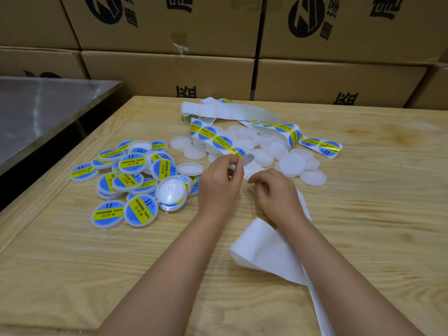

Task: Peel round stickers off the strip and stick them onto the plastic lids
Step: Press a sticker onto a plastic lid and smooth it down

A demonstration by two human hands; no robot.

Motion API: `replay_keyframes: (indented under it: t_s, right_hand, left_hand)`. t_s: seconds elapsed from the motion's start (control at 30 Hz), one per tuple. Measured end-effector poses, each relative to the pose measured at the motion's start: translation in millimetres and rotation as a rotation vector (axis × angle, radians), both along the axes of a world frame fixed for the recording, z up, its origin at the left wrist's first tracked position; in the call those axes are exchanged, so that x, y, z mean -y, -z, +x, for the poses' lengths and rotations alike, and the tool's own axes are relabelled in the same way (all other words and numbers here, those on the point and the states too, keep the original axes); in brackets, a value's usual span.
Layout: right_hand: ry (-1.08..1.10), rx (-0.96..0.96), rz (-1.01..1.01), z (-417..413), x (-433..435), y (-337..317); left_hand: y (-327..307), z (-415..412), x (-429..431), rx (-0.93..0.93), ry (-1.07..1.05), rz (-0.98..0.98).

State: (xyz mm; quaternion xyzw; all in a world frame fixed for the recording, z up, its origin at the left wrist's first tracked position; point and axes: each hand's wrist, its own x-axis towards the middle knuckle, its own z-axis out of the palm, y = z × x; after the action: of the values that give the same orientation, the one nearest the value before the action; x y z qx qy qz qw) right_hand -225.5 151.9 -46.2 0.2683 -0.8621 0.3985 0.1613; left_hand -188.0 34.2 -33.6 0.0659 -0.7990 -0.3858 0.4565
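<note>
1. At the far left, a grey steel table (pixel 48 110) stands beside our pale wooden tabletop (pixel 72 263).
2. On the tabletop's left side lies a heap of round clear plastic lids with blue-and-yellow labels (pixel 126 175). Most are face up, and their print points in many directions.
3. Our left hand (pixel 218 185) has its thumb and forefinger, the working fingers, clamped on the edge of a round blue-and-yellow sticker (pixel 237 153). This sticker sits at the near end of the white paper sticker strip (pixel 218 139).
4. The strip's long axis here runs diagonally from far left to near right, ending at our hands. Further loops of it trail off to the right.
5. Our right hand (pixel 276 195) is just beside the left, its fingers curled. We cannot tell whether they pinch anything.
6. Bare white backing paper (pixel 266 253) passes under the right wrist and runs lengthwise towards us.
7. Plain white round plastic lids (pixel 291 163) lie scattered beyond the hands.
8. Brown cardboard boxes (pixel 169 76) are stacked behind the tabletop.
</note>
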Motion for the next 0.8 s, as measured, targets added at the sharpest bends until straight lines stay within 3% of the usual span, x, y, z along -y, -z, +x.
replay_keyframes:
  t_s: [0.1,0.2,0.47,0.8]
  right_hand:
    - [-0.039,0.234,-0.394,4,-4,-12]
    - [-0.1,0.348,-0.573,7,-6,-18]
    - [-0.092,0.478,-0.743,0,-5,-13]
    - [0.004,0.508,-0.8,-9,-6,-6]
  left_hand:
    - [1,0,0,-0.046,0.02,-0.13]
    - [2,-2,-2,-0.086,0.059,-0.234]
    - [3,-3,-5,-0.115,0.107,-0.339]
    - [3,0,-7,-0.104,0.08,-0.445]
